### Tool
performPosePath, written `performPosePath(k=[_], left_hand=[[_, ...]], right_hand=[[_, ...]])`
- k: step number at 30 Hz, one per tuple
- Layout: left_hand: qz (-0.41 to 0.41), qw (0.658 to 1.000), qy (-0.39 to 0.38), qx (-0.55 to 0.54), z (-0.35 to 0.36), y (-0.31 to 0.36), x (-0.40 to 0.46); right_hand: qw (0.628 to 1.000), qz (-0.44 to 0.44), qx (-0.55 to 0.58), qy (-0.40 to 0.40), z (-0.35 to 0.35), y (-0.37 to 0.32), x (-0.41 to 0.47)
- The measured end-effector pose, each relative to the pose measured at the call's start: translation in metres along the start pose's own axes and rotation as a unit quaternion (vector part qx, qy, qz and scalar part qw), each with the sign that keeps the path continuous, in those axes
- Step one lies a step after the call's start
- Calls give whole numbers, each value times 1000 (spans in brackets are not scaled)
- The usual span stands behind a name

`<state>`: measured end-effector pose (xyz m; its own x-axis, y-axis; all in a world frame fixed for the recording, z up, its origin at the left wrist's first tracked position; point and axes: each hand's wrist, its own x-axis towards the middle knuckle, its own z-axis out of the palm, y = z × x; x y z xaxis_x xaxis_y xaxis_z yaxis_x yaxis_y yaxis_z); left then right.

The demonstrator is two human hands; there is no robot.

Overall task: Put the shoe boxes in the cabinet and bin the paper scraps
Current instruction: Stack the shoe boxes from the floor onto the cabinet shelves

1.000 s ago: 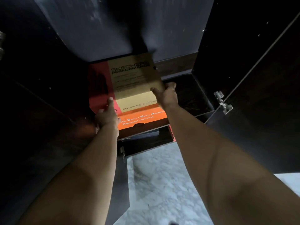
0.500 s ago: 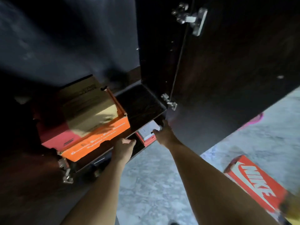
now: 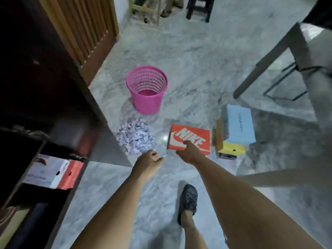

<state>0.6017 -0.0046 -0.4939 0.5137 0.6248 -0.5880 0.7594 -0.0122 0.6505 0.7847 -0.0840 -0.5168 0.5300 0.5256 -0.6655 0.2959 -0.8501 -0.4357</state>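
I look down at the marble floor beside the dark cabinet (image 3: pixel 41 90). An orange Nike shoe box (image 3: pixel 193 134) lies on the floor. My right hand (image 3: pixel 188 151) hangs in front of its near edge, fingers loose and holding nothing. My left hand (image 3: pixel 150 159) is loosely curled and empty, just below a heap of paper scraps (image 3: pixel 134 137). Behind the scraps stands an empty pink mesh bin (image 3: pixel 147 105). To the right, a light blue box (image 3: pixel 238 123) rests on a yellow box (image 3: pixel 231 149). A white and red box (image 3: pixel 52 172) sits on a low cabinet shelf.
The open cabinet door (image 3: pixel 109 146) juts out between the shelves and the scraps. A table leg (image 3: pixel 265 60) slants across the right side, with a chair frame behind it. A dark stool (image 3: pixel 197 8) stands far back. My shoe (image 3: pixel 187 200) is on the floor below my hands.
My view has swung from the cabinet shelves to the floor. Both hands have left the shelved boxes and moved down and right, towards the scraps and the Nike box.
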Motion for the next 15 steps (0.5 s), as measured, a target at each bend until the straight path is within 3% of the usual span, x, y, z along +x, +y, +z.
performPosePath(k=[8, 12, 15], left_hand=[[-44, 992, -81, 86, 159, -4, 195], [-69, 990, -70, 104, 223, -41, 297], [-84, 994, -32, 60, 259, -68, 369]], right_hand=[[991, 92, 93, 29, -24, 179, 207], [981, 134, 132, 52, -16, 250, 304], [963, 178, 182, 87, -8, 288, 359]])
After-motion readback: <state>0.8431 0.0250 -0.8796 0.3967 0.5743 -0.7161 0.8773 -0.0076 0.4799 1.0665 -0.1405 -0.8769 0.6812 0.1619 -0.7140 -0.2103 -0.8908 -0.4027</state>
